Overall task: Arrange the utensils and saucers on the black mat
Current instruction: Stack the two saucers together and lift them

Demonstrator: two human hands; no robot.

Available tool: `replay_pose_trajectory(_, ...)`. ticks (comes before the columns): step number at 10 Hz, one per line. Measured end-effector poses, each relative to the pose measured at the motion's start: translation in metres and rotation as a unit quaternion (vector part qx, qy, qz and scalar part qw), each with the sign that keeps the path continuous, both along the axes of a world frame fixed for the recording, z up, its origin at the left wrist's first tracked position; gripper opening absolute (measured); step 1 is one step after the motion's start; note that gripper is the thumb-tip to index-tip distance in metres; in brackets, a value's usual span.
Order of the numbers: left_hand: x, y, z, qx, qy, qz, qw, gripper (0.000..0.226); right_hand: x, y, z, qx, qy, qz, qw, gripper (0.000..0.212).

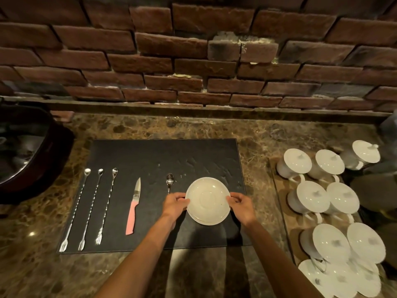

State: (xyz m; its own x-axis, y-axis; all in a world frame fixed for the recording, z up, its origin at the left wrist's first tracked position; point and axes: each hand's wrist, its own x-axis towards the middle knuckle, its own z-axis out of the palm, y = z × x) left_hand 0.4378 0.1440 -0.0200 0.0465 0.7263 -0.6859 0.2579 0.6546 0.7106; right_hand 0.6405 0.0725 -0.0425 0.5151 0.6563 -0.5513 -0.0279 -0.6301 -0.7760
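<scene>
A black mat lies on the marble counter. On its left part rest three long twisted bar spoons with fork ends, then a pink-handled knife, then a small teaspoon. Right of the teaspoon is a small stack of white saucers. My left hand grips the stack's left rim and my right hand grips its right rim. Whether the stack touches the mat I cannot tell.
Several white lidded cups crowd a glass tray on the right. A dark round basin sits at the left. A brick wall rises behind the counter.
</scene>
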Motion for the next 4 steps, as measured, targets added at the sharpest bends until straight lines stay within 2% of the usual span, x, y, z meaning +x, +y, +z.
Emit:
replay_pose_trajectory(1, -0.006, 0.000, 0.006, 0.018, 0.020, 0.011, 1.000, 0.031, 0.007, 0.001, 0.016, 0.000, 0.012, -0.032, 0.999, 0.020)
replay_pose_trajectory(3, -0.034, -0.005, 0.044, 0.080, 0.045, -0.022, 0.996, 0.017, 0.018, -0.009, 0.083, 0.098, -0.117, -0.041, 0.987, 0.018)
replay_pose_trajectory(4, -0.051, -0.016, 0.079, 0.176, 0.077, -0.047, 0.980, 0.026, 0.013, -0.020, 0.129, 0.158, -0.183, -0.013, 0.970, 0.027)
